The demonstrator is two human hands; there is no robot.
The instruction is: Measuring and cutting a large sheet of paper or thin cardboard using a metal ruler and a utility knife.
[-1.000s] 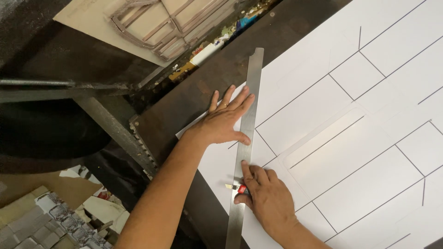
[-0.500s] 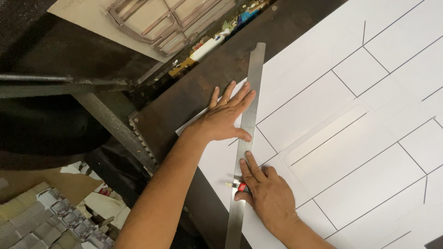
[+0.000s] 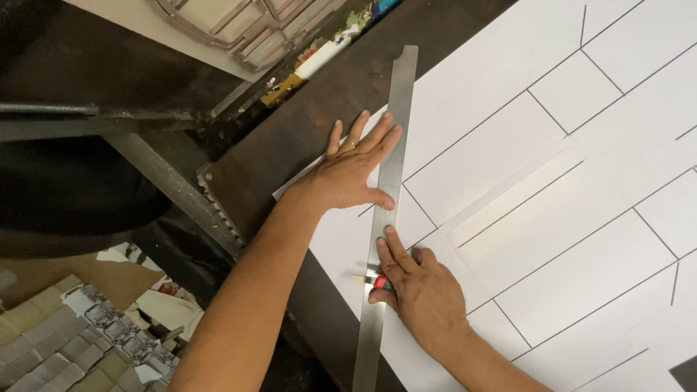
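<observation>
Head view: left hand (image 3: 352, 170) stays flat, open, pressing steel ruler (image 3: 386, 210) near white sheet's (image 3: 552, 181) left edge; right hand (image 3: 421, 290) keeps gripping red cutter (image 3: 374, 281), unmoved.

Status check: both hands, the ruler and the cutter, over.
Left hand flat on steel ruler. Right hand gripping red cutter at ruler's edge on white sheet. Nothing obstructing.

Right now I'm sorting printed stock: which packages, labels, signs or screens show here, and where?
White printed sheet: on the dark table, ruled with thin dark panel lines, under both hands.
Printed cartons: bottom left, piled flat, grey and beige.
Small tube or packet: top centre at the table's far edge, white; kind unclear.
No screens or signs.
</observation>
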